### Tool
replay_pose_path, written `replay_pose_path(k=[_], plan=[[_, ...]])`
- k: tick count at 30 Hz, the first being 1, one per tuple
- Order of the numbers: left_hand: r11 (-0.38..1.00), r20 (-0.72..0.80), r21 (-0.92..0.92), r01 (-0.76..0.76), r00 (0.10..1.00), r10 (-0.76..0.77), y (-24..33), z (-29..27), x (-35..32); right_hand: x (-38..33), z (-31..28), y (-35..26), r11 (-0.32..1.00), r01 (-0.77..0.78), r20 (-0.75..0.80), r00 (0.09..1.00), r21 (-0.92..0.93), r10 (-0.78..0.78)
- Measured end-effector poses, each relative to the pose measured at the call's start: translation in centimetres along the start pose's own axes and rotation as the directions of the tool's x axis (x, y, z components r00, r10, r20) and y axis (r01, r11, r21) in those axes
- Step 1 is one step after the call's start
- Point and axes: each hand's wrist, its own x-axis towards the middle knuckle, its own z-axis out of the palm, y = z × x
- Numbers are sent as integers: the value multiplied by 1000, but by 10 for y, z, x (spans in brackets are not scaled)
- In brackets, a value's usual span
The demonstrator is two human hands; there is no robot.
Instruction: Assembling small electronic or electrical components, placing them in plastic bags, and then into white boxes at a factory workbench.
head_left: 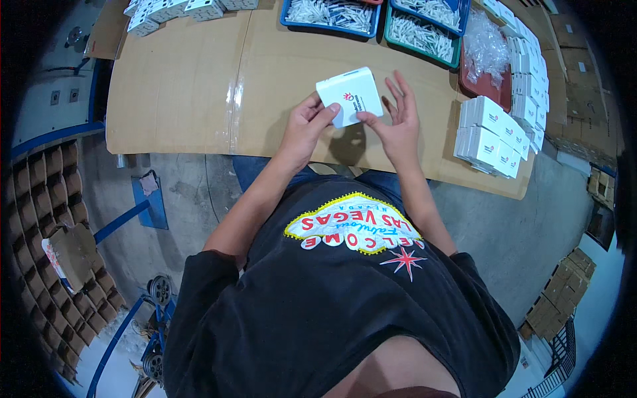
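A small flat white box [352, 99] with a red and dark print on its face is held up over the cardboard-covered table. My left hand [306, 123] grips it by its left side, the thumb on the front face and the fingers partly hidden behind. At the lower right corner of the box, the thumb of my right hand [399, 119] touches it. The other fingers of that hand are stretched up and apart, beside the box's right edge.
Brown cardboard [179, 86] covers the table. Blue tray [330, 28] and green tray [424, 56] hold many small white pieces. Clear plastic bags [486, 46] lie in a red tray [488, 93]. White boxes [491, 136] are stacked at right; more white boxes [166, 12] stand far left.
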Motion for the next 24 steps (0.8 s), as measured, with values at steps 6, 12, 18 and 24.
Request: replay_pose_path(k=[6, 12, 18, 24], plan=[[989, 7, -142, -47, 999, 48, 1, 7, -6, 1, -13, -8, 855, -461, 355, 860, 238, 366], [991, 36, -107, -81, 996, 85, 4, 11, -3, -6, 3, -4, 877, -428, 266, 891, 218, 369], [998, 152, -44, -37, 987, 43, 10, -10, 0, -7, -5, -8, 897, -416, 321, 878, 148, 354], [966, 238, 130, -222, 953, 187, 50, -2, -8, 3, -21, -18, 954, -290, 474, 831, -75, 290]])
